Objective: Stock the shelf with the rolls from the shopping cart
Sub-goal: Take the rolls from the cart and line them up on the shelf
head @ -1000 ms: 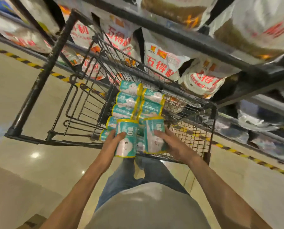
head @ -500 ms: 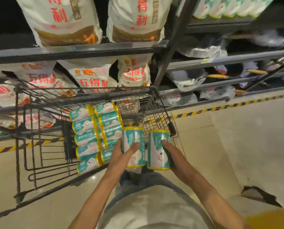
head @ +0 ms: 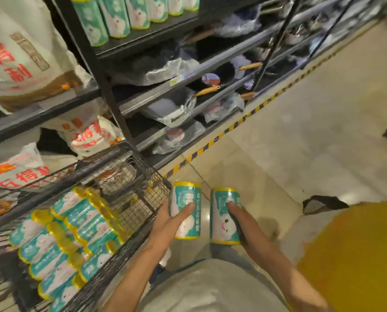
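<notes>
My left hand (head: 167, 224) grips one teal roll with yellow ends (head: 187, 200), held upright just right of the cart's corner. In my right hand (head: 238, 218) is a second roll of the same kind (head: 221, 218), also upright, a little to the right of the first. Both are over the floor, outside the black wire shopping cart (head: 129, 158). Several more rolls (head: 75, 235) lie stacked in the cart at lower left. High on the black shelf (head: 143, 40) at the top stands a row of the same rolls (head: 118, 14).
White sacks with red print (head: 19, 55) fill the shelves at left behind the cart. Lower shelves at centre hold pans with wooden handles (head: 208, 90) and plastic wrapping. A yellow-black stripe (head: 244, 118) runs along the shelf base. Beige floor lies to the right; a yellow object (head: 357, 255) sits at lower right.
Both hands have lifted their rolls out of the cart and carried them right. My view has swung right and up, bringing the shelf with the standing rolls into sight.
</notes>
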